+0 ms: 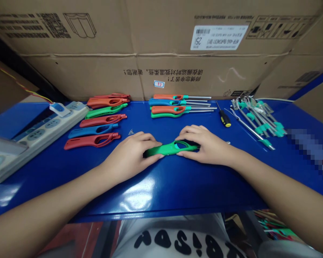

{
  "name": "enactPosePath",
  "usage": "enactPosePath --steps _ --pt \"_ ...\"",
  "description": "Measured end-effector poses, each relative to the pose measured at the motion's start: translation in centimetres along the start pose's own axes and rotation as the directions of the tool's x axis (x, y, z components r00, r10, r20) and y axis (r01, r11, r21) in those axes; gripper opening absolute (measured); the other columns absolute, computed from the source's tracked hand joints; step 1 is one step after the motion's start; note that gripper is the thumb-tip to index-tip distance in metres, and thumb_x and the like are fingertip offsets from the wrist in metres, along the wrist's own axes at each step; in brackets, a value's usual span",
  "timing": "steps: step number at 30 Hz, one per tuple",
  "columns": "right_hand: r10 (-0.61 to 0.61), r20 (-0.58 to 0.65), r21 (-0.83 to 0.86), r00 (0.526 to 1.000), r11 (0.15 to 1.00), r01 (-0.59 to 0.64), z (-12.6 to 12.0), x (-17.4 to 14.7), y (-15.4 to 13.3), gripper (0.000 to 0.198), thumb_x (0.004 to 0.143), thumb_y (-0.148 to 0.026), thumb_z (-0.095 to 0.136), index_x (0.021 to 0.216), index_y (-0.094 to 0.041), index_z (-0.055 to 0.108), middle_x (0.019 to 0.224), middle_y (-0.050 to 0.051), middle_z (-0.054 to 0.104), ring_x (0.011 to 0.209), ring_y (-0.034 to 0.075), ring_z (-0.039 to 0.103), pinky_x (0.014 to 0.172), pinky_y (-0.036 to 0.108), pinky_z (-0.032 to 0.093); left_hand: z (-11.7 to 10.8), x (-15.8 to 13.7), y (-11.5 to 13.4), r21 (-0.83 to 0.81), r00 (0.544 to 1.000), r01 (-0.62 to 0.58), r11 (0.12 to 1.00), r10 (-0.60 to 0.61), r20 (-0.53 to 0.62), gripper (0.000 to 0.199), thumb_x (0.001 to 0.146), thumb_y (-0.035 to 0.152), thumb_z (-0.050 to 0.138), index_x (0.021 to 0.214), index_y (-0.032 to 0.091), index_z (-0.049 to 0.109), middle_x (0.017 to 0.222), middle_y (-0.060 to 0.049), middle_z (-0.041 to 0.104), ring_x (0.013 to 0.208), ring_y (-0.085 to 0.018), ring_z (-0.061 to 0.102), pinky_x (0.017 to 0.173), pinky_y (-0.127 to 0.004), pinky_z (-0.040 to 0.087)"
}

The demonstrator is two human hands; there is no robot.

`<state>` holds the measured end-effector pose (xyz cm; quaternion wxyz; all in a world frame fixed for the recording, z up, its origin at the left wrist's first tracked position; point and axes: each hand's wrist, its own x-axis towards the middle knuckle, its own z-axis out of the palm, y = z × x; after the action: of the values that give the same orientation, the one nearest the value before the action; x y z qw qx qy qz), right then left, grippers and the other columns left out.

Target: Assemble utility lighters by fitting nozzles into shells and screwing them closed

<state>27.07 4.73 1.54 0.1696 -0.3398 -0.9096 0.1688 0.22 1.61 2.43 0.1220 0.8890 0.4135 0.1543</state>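
A green lighter (167, 148) lies level between my hands at the middle of the blue table. My left hand (136, 152) grips its handle end, thumb in front and fingers behind. Around the other end, by the oval trigger opening, my right hand (204, 145) is closed. A metal tip pokes out just past my right hand; most of the tube is hidden behind it. Left of my hands, several empty lighter shells (93, 141) in red, blue, green and orange lie in a column. A few small screws (131, 132) rest behind my left hand.
Several lighters with metal tubes (183, 109) lie at the back. A black and yellow screwdriver (224, 117) sits right of them, beside a pile of metal tubes with teal parts (258, 118). A power strip (52, 123) runs along the left. A cardboard wall (97, 71) closes the back.
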Motion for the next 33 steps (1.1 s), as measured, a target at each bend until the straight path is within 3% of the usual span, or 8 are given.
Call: enactPosePath --steps 33 --pt "0.01 0.017 0.023 1.0 1.0 -0.011 0.12 0.01 -0.17 0.029 0.091 -0.043 0.068 0.112 -0.023 0.066 0.112 0.005 0.067 0.109 0.023 0.061 0.09 0.038 0.037 -0.18 0.13 -0.11 -0.025 1.0 0.018 1.0 -0.018 0.005 0.026 0.095 0.037 0.064 0.115 0.024 0.075 0.105 -0.006 0.072 0.097 -0.024 0.065 0.087 -0.039 0.05"
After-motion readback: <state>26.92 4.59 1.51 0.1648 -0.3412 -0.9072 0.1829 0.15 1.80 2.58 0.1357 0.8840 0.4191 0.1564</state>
